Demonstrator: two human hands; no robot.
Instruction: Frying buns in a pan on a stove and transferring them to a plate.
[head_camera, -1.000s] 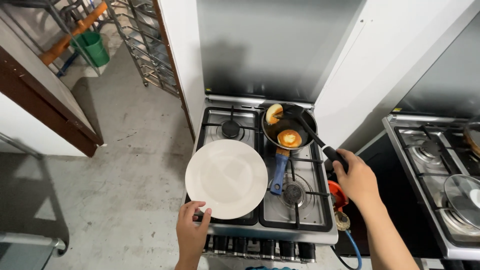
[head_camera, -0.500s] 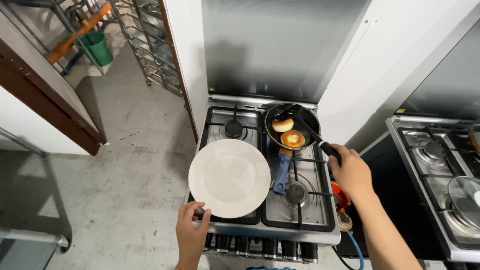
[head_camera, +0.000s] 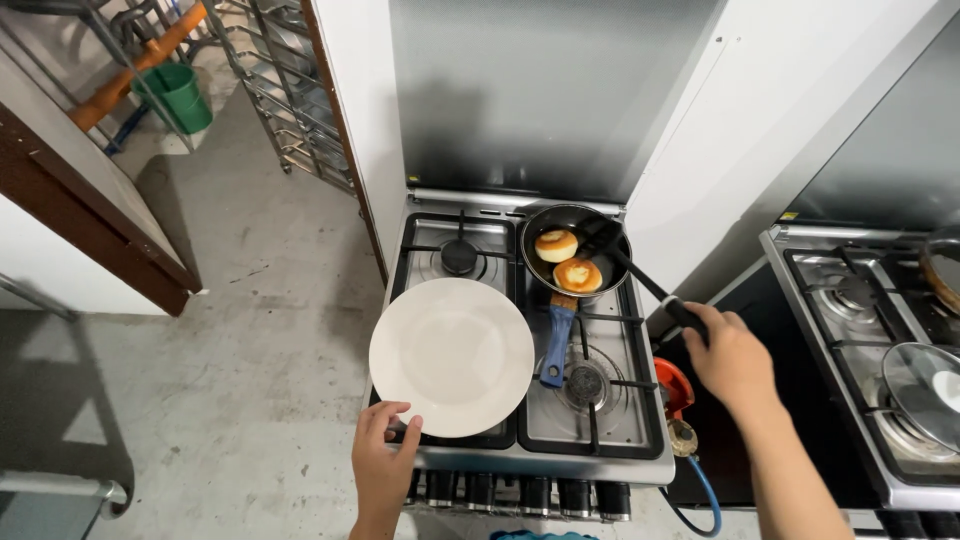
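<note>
Lower centre of frame: left hand (head_camera: 383, 462) pinched the near rim of a white plate (head_camera: 451, 356), thumb on top, fingers under, plate held level over the front left burner of the stove (head_camera: 640, 470). Plate was bare. Upper centre: black frying pan (head_camera: 575, 262) with blue handle sat on the back right burner, two round browned cakes (head_camera: 567, 260) in it, side by side, touching or nearly so. Right of centre: right hand (head_camera: 732, 357) was closed around the handle of a black spatula (head_camera: 622, 256), blade down in the pan at the right of the cakes, not clearly under either. Step looked like lifting cakes out onto the plate. Next move would call for sliding the blade flat under one cake and bringing the plate closer to the pan.
</note>
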